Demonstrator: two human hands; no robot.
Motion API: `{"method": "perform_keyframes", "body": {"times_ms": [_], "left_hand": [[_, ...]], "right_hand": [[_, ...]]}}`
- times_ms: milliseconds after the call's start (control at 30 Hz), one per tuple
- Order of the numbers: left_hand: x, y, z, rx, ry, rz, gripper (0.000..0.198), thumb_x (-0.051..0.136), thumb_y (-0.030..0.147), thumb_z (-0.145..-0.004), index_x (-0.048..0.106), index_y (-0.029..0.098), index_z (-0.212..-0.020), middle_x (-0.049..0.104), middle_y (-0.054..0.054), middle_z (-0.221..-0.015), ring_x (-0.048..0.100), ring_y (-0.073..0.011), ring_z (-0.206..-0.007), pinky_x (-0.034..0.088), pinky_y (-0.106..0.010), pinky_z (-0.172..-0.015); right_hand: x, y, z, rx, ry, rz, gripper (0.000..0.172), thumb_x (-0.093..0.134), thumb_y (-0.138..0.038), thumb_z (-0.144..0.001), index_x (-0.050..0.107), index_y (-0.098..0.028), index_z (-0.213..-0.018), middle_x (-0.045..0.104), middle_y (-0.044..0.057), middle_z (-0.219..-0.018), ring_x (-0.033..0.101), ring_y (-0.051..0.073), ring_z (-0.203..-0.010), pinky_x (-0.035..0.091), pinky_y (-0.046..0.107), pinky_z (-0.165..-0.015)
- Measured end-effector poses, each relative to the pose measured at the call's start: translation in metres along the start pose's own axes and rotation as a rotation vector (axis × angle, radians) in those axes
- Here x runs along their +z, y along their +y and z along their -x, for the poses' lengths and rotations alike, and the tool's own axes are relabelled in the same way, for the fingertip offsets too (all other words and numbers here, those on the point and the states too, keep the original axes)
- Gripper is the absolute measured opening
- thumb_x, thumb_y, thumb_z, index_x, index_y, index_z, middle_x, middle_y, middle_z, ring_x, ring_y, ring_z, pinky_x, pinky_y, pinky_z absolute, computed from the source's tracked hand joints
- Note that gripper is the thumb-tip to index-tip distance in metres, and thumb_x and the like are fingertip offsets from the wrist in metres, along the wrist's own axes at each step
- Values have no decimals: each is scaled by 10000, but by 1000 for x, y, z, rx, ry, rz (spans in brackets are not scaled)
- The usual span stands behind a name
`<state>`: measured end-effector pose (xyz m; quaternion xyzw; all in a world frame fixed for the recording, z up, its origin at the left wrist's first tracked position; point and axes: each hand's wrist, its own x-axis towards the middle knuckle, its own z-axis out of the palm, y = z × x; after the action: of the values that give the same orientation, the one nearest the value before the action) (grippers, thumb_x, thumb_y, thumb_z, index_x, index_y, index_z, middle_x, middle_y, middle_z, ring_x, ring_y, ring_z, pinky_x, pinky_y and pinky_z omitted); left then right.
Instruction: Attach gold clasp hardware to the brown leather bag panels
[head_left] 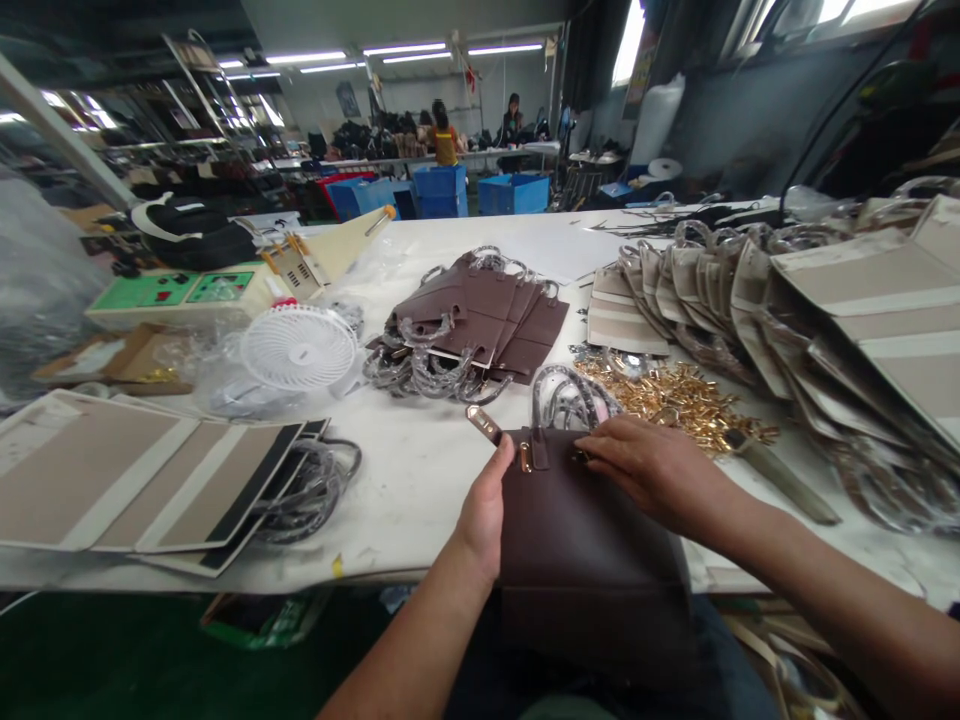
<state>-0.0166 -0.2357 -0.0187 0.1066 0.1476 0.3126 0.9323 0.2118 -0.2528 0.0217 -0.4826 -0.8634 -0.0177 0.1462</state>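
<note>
L hand (481, 515) closed on L edge of dk brown bag (577, 520), thumb in front, other fingers hidden; strap w/ metal plate (484, 422) just beyond thumb tip. R hand (649, 465): fingertips bunched at bag's upper part; cannot tell if they grip a small fitting. Bag at near edge of white table (397, 490), in front of person. Beyond R hand: heap of gold fittings (679, 395), then beige pcs (870, 270) in rows. Ctr, farther back: stacked brown pcs (480, 310); white fan (300, 348) to their L.
</note>
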Motion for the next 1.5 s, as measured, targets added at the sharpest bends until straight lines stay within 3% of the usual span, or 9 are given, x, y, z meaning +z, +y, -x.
{"method": "perform_keyframes", "body": {"times_ms": [100,267,433,700,900,1133,1300,1500], "left_hand": [[2,-1,0,10,8,0,636,518,583,-993,633,93,-1381,762,-199,-1184,697,-376,-1179,452,-503,-1104],[-2,1,-1,15,23,17,623,531,564,-989,640,87,-1373,765,-201,-1177,703,-378,-1167,463,-507,-1097],[-10,2,-3,15,34,32,610,537,551,-987,644,89,-1370,768,-199,-1170,711,-380,-1152,472,-517,-1090],[-16,0,-4,30,42,45,584,554,531,-986,648,100,-1368,773,-187,-1161,722,-374,-1130,480,-513,-1084],[-18,0,-6,25,71,62,598,549,530,-978,646,87,-1367,781,-185,-1131,723,-377,-1122,489,-522,-1077],[-11,-1,-8,56,68,77,588,539,506,-981,645,86,-1379,787,-183,-1105,726,-380,-1116,486,-527,-1082],[-14,-4,-7,66,64,81,585,599,494,-962,647,90,-1383,787,-176,-1112,725,-376,-1119,471,-515,-1100],[-12,-5,-6,50,96,117,571,578,477,-974,656,71,-1368,786,-181,-1110,716,-375,-1137,464,-502,-1105]], "right_hand": [[2,-3,-4,-25,-10,43,213,578,-230,-1018,730,-229,-1168,734,87,-1011,679,243,-923,520,326,-736],[13,0,-3,-15,88,5,216,570,-260,-1037,729,-215,-1177,751,91,-1043,684,241,-933,524,350,-807],[12,7,-3,-117,50,-50,254,534,-247,-1056,709,-183,-1228,755,98,-1067,679,241,-950,524,360,-843],[14,-1,-10,-21,42,-37,199,618,-206,-984,752,-218,-1130,754,72,-1015,675,250,-910,502,381,-837],[12,2,-14,-90,-47,-31,211,571,-222,-1027,767,-225,-1105,750,58,-943,661,231,-852,471,359,-778],[14,-3,-13,-55,-16,-30,202,578,-286,-1038,767,-230,-1084,755,63,-944,663,225,-875,451,371,-836],[19,-15,-14,11,40,24,138,639,-273,-988,769,-235,-1011,753,59,-902,659,229,-857,420,371,-792],[23,-24,-16,11,54,142,187,587,-263,-1012,762,-214,-967,716,55,-817,620,228,-791,376,379,-761]]}}
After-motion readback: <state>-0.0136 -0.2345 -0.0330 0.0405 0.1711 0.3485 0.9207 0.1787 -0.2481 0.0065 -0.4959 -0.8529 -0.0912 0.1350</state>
